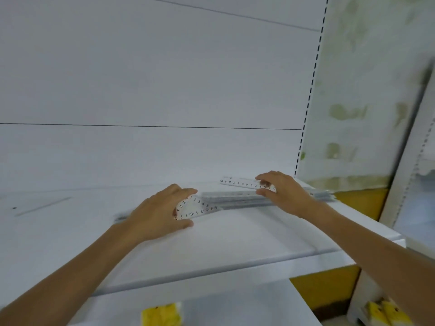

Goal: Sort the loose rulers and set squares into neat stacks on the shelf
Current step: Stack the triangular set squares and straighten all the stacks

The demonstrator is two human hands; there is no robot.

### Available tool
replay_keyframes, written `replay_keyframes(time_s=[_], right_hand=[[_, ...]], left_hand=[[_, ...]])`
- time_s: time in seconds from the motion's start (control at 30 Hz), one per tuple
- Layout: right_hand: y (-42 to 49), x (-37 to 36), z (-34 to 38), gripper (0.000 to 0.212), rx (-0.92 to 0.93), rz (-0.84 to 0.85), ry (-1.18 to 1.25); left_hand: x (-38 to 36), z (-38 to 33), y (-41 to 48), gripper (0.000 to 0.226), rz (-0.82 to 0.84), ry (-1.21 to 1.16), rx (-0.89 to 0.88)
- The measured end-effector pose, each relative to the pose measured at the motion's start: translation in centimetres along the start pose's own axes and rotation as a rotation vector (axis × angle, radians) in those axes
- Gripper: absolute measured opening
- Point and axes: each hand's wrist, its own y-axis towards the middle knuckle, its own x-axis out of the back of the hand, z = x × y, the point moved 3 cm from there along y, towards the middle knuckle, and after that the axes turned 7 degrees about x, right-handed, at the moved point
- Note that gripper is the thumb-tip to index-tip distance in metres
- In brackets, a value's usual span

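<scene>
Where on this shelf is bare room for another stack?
Bare: the front strip of the shelf between both hands and its edge, and the back strip behind the left hand, which grips a clear set square. Crowded: the right end, where the right hand holds a ruler over the ruler stack. A faint ruler lies far left.

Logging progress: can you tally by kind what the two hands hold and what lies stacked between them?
1 straight ruler, pinched by the right hand
1 curved-scale piece, gripped by the left hand
1 stack of clear rulers on the shelf; its pieces are too blurred to count
Total: 3
</scene>
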Motion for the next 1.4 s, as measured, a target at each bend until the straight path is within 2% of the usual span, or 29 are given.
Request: replay_keyframes(time_s=[0.23, 0.43, 0.8, 0.9, 1.07, 1.17, 1.23, 1.33, 1.4], right_hand=[[0.8, -0.9, -1.8, 0.039, 0.059, 0.083, 0.022], [2.7, -2.0, -1.0, 0.039, 0.098, 0.194, 0.067], [4.1, -3.8, -0.6, 0.036, 0.079, 0.307, 0.157], [3.8, -4.4, -0.9, 0.031, 0.091, 0.304, 0.128], [3.4, -4.3, -0.2, 0.048, 0.048, 0.232, 0.045], [2.4, -4.2, 2.4, 0.049, 0.092, 0.075, 0.019], [1.7, -4.7, 5.5, 0.047, 0.116, -0.001, 0.091], [0.7, -5.2, 11.6, 0.039, 0.099, 0.023, 0.331], [-0.3, -5.8, 15.7, 0.038, 0.147, 0.103, 0.342]], left_hand=[[-1.3, -1.2, -0.9, 0.055, -0.049, 0.005, 0.081], [-1.0, -0.4, -2.4, 0.054, -0.126, -0.133, 0.120], [1.1, 1.8, -4.8, 0.052, -0.217, -0.071, 0.173], [1.6, 2.7, -5.3, 0.051, -0.250, -0.082, 0.198], [2.7, 4.7, -5.2, 0.052, -0.235, -0.105, 0.212], [3.6, 6.2, -4.6, 0.052, -0.235, -0.107, 0.217], [4.2, 7.4, -4.2, 0.050, -0.239, -0.133, 0.228], [4.8, 8.8, -3.5, 0.046, -0.226, -0.165, 0.237], [5.2, 9.3, -2.8, 0.045, -0.220, -0.191, 0.230]])
